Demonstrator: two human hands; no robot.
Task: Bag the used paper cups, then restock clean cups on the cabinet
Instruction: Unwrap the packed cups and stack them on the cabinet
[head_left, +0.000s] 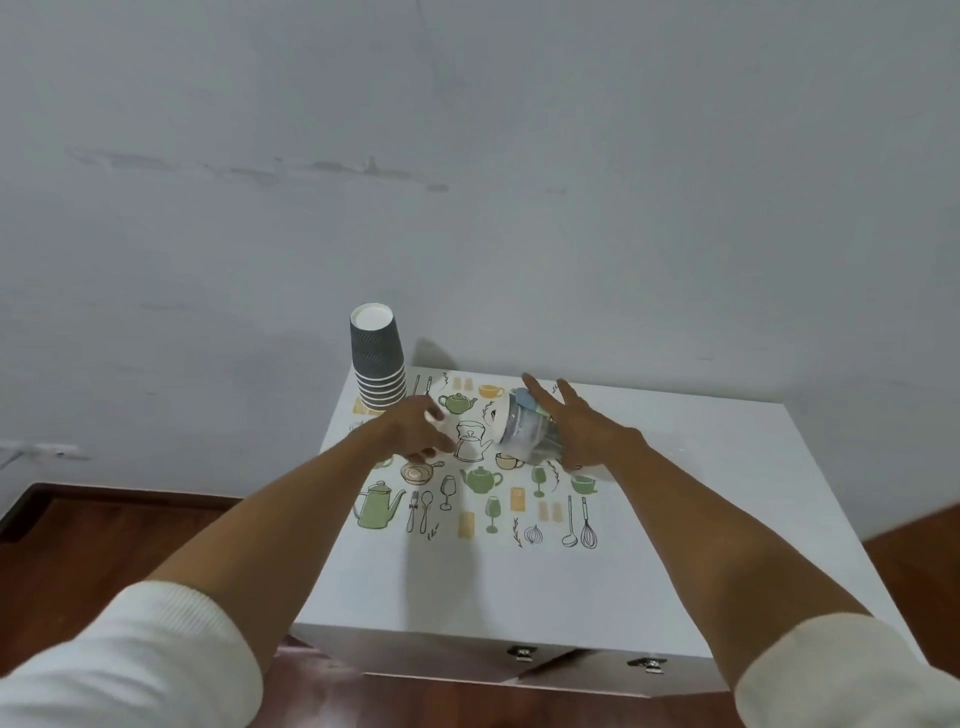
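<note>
Pale grey wall (467, 156) is filling most of the view, with dark wooden floor (78, 545) showing at the lower left and right. Against the wall is standing a white cabinet (727, 519), and its top is carrying a printed mat (478, 519) of teapots, cups and utensils in green and tan.

At the far left corner of the cabinet top, a stack of dark ribbed cups (377, 358) is sitting upside down, white base uppermost, close to the wall.

Both bare arms, with white sleeves (130, 665) pushed up, are reaching over the mat toward the far edge. The right hand (582, 431) is holding a short stack of cups in clear wrap (524, 428), lying tilted on its side with its white end pointing left; the thumb is curling under it near the mat while the index and middle fingers are sticking out straight over the top. Whether the wrapped stack is touching the cabinet cannot be told.

The left hand (415, 431) is hovering just left of that stack, fingers curled, pinching something small and white (435, 418) at its fingertips; what this is cannot be told. The dark stack is standing just beyond the left hand, apart from it.

At the near front edge, two metal latches (522, 653) are showing.
</note>
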